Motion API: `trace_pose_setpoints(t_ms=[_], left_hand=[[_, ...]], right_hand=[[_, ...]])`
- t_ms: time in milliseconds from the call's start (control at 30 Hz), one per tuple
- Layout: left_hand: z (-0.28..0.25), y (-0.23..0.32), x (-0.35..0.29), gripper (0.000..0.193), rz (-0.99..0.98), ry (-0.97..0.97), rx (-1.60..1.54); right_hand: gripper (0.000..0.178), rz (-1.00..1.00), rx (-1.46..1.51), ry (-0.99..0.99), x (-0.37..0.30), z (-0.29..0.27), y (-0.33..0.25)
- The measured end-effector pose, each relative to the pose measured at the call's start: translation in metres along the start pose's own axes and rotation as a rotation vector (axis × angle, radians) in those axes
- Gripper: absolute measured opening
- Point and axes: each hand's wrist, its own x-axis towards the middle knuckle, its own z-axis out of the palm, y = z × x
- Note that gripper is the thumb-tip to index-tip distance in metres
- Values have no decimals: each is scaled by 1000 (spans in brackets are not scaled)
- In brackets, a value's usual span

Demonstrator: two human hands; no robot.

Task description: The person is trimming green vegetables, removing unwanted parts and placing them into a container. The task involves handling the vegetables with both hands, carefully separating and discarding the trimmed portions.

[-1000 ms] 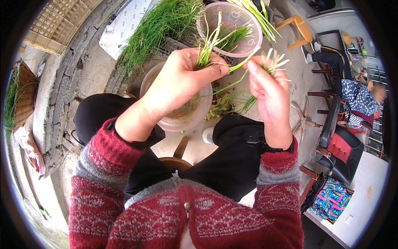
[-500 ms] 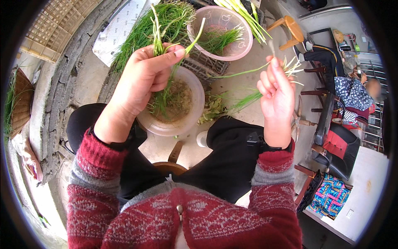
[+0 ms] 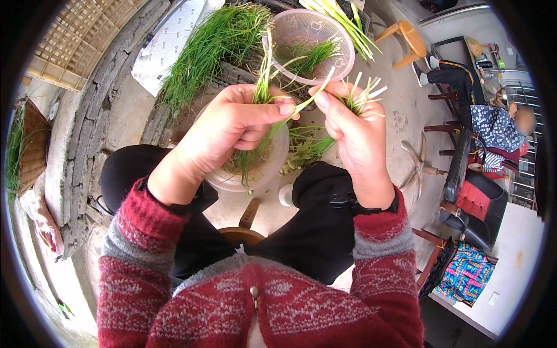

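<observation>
Left to right: the heap of chive-like greens (image 3: 214,43) lies beyond my left hand (image 3: 229,122), apparently within reach. That hand pinches a small bunch (image 3: 264,81) above the plastic basin (image 3: 282,153), placed presumably to catch loose bits. One stalk (image 3: 306,104) spans both pinches; the pink colander (image 3: 343,35) stands beyond. My right hand (image 3: 355,130) grips a second bunch (image 3: 365,100), white ends up, likely keeping them exposed.

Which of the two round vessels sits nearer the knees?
The pale basin, partly hidden by the left hand; the pink basket holding greens sits farther away.
</observation>
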Motion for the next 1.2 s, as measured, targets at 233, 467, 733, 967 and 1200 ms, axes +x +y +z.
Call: trace_pose_setpoints(t_ms=[233,467,733,967,1200], left_hand=[[6,-6,3,13,149,98,140],[3,-4,3,18,59,42,35],[-7,-2,0,19,19,50,-80],[-20,-6,4,17,5,48,-219],[-16,-6,5,19,18,33,-209]], right_hand=[[15,-61,-66,40,-1,7,0],[13,-162,-241,87,-3,4,0],[11,-174,21,224,3,-19,-5],[21,-22,-655,-144,6,-12,25],[18,162,-341,-62,7,-8,1]])
